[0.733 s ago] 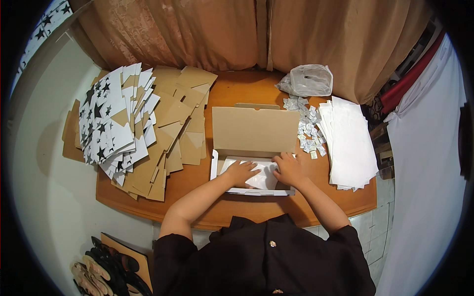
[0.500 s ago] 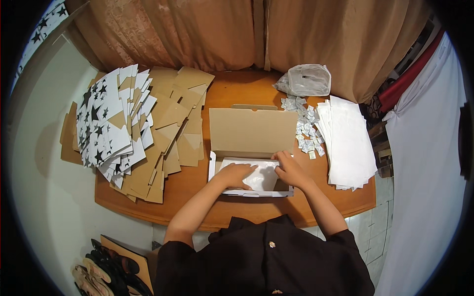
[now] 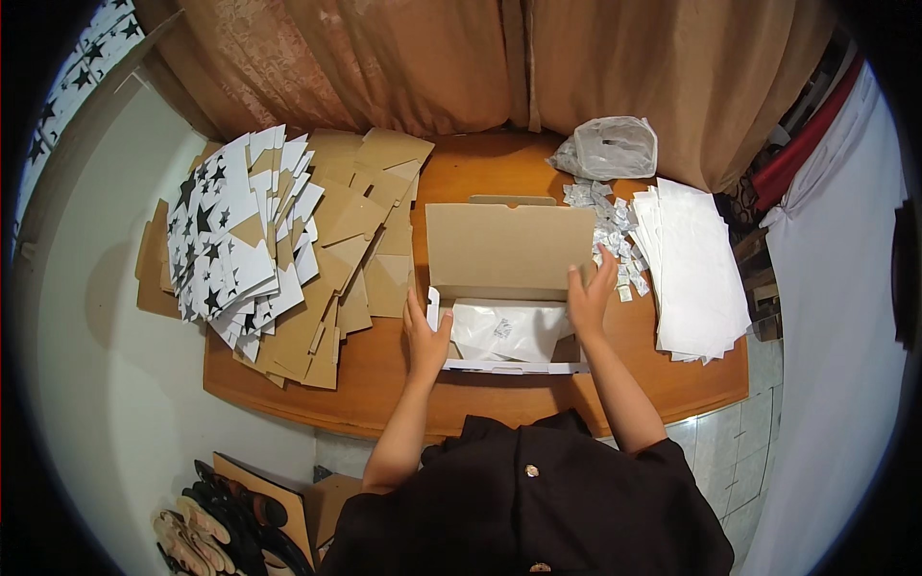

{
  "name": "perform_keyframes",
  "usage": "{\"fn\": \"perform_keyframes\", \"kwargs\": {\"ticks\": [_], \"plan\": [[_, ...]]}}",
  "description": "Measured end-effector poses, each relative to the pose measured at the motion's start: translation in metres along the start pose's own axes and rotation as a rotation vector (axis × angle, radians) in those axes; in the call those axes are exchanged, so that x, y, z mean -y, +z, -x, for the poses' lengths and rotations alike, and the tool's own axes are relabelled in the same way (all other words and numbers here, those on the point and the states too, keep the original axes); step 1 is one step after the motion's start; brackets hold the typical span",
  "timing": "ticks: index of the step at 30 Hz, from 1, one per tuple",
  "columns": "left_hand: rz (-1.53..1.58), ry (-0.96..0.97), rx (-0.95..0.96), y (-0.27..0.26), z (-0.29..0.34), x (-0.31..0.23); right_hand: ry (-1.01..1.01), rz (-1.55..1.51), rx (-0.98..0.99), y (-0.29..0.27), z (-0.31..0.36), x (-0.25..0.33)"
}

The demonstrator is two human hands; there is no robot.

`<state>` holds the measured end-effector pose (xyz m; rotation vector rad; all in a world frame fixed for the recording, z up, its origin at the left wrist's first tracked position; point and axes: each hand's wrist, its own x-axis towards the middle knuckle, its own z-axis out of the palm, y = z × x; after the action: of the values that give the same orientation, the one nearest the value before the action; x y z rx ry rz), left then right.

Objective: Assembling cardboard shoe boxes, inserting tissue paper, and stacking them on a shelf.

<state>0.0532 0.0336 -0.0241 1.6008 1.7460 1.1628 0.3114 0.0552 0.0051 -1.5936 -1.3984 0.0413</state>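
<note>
An open cardboard box [image 3: 509, 245], brown inside and white outside, stands in front of me with its lid raised at the back. White paper [image 3: 471, 331] lies in it, and a small sachet [image 3: 501, 328] rests on the paper. My left hand [image 3: 425, 336] is at the box's left wall, next to a white side flap, with fingers stretched out. At the right end of the box, beside the lid, my right hand [image 3: 591, 293] is open with thumb and fingers apart. Neither hand holds anything; whether they touch the cardboard is hard to tell.
Flattened star-patterned boxes [image 3: 221, 230] and brown cardboard blanks [image 3: 336, 240] are heaped on the left of the wooden table [image 3: 471, 173]. Loose sachets [image 3: 624, 259], a clear plastic bag [image 3: 615, 149] and a stack of white sheets [image 3: 701, 278] lie on the right. Curtains hang behind.
Both hands have come out of the box, off the paper, and moved to its two ends. The sachet on the paper is now visible. The whole view has shifted slightly.
</note>
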Motion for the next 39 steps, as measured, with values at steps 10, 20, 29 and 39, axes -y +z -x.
{"fn": "perform_keyframes", "kwargs": {"ticks": [10, 20, 29, 39], "plan": [[0.066, 0.279, -0.245, 0.022, 0.006, -0.010, 0.502, -1.060, -0.156, -0.012, 0.003, -0.060], [-0.349, 0.913, -0.083, 0.005, 0.085, 0.011, -0.169, -0.123, 0.439, -0.108, 0.038, 0.013], [-0.509, 0.813, -0.229, 0.032, 0.084, 0.005, -0.248, 0.208, 0.538, -0.095, 0.058, 0.032], [-0.492, 0.909, -0.231, 0.029, 0.087, 0.013, -0.435, 0.337, 0.480, -0.064, 0.096, 0.020]]}}
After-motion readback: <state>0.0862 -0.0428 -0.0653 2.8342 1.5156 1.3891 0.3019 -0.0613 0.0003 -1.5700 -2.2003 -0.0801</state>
